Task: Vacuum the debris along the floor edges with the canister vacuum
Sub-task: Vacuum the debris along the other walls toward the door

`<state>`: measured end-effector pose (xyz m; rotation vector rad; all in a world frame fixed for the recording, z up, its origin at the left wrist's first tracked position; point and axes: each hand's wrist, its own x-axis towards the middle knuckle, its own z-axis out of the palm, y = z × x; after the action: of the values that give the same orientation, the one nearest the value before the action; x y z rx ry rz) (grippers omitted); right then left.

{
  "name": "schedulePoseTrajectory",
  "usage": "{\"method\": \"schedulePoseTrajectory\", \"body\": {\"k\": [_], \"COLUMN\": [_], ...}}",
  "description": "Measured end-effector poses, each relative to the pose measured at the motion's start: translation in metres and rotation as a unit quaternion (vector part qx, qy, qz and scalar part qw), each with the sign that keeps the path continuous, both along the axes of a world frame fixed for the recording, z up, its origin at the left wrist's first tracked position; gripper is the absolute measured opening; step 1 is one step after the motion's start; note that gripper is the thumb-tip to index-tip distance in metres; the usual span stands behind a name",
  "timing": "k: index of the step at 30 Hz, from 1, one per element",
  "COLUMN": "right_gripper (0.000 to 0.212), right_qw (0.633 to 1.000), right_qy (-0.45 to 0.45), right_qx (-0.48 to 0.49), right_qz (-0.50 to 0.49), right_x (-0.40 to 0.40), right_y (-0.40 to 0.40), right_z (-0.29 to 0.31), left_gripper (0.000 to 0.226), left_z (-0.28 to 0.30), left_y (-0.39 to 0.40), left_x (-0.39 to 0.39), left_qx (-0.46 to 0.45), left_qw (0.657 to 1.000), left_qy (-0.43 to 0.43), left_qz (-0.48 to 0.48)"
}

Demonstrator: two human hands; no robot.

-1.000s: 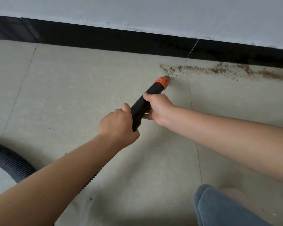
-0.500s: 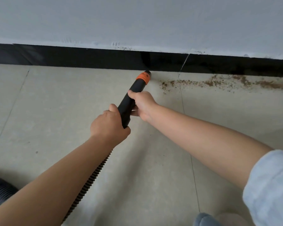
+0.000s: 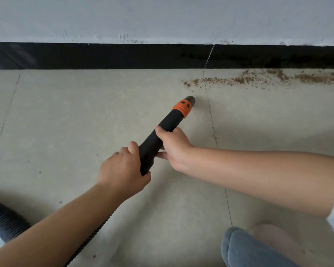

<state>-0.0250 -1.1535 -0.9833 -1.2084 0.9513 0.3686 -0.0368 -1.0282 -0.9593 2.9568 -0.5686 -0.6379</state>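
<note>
A black vacuum nozzle (image 3: 167, 125) with an orange collar (image 3: 182, 107) points up and to the right over the beige tiled floor. My left hand (image 3: 121, 166) grips its rear end, where the ribbed hose (image 3: 94, 234) joins. My right hand (image 3: 174, 145) grips the tube further forward. The nozzle's open tip sits a short way below the left end of a strip of brown debris (image 3: 258, 79), apart from it. The debris runs rightward along the black baseboard (image 3: 104, 56).
A thick ribbed hose section (image 3: 6, 224) curves in at the lower left. A knee in blue fabric (image 3: 245, 249) fills the lower right. The grey-white wall (image 3: 162, 18) rises above the baseboard. A few dark specks dot the tiles.
The nozzle tip has pulled back from the baseboard toward me and shifted right, now below the left end of the debris strip. Both hands keep their grip.
</note>
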Motion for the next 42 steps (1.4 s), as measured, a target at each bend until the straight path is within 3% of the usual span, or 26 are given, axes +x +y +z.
{"method": "schedulePoseTrajectory", "body": {"k": [7, 17, 30, 36, 42], "right_gripper": [0.032, 0.042, 0.038, 0.022, 0.040], "right_qw": [0.999, 0.999, 0.999, 0.999, 0.996], "right_qy": [-0.025, -0.020, 0.009, -0.017, -0.034], "right_qx": [-0.006, 0.004, 0.028, 0.020, -0.082], "right_qz": [-0.029, 0.041, -0.034, -0.039, -0.023], "right_x": [0.031, 0.069, -0.001, 0.013, 0.056], "right_y": [-0.027, -0.022, -0.045, -0.068, -0.057], "right_z": [0.011, 0.024, 0.007, 0.015, 0.003], "left_gripper": [0.040, 0.040, 0.040, 0.038, 0.040], "left_z": [-0.003, -0.005, 0.003, -0.002, -0.015], "left_y": [-0.037, -0.035, -0.040, -0.069, -0.079], "left_x": [0.021, 0.047, 0.006, 0.006, 0.034], "left_qx": [-0.038, -0.036, 0.010, -0.055, -0.090], "left_qw": [0.999, 0.995, 0.998, 0.998, 0.993], "left_qy": [0.008, -0.024, -0.001, 0.005, 0.007], "left_qz": [0.035, 0.087, -0.057, 0.013, 0.071]}}
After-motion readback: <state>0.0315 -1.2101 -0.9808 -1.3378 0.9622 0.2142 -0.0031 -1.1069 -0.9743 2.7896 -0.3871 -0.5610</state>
